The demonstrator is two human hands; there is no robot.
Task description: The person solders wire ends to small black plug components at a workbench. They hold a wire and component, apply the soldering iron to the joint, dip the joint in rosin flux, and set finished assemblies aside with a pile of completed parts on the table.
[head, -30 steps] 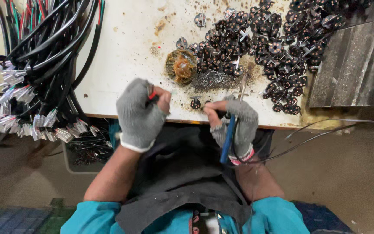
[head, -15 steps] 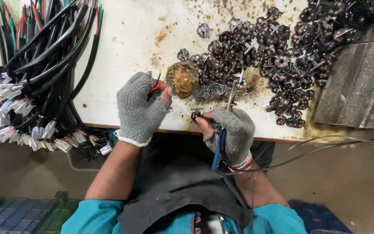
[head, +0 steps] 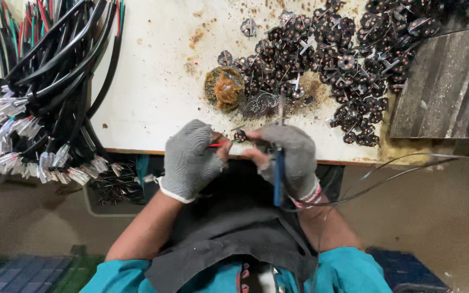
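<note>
— Small black plug insert (head: 240, 135), round and dark with coppery pins, sits pinched between my fingertips just over the near edge of the table (head: 153, 92).

— Which hand has it?

— My left hand (head: 191, 160), in a grey knit glove, is closed on a thin red wire (head: 218, 144) whose tip meets the insert. My right hand (head: 291, 157), gloved the same way, is clenched around a blue-handled soldering iron (head: 278, 171) with its metal tip pointing up toward the pile; its bare fingertips steady the insert.

— How far along are you?

— By my reckoning, mid-piece: one wire is at the insert and nothing looks finished on it. A big heap of identical black inserts (head: 327, 54) lies spread beyond my hands, so plenty seems left.

— And around that?

— A grimy brownish, crusted sponge (head: 223, 87) sits on the stained white tabletop beside a tangle of fine wire. Off to my left, glossy black cables (head: 44, 81) with red and green cores hang over the edge.
</note>
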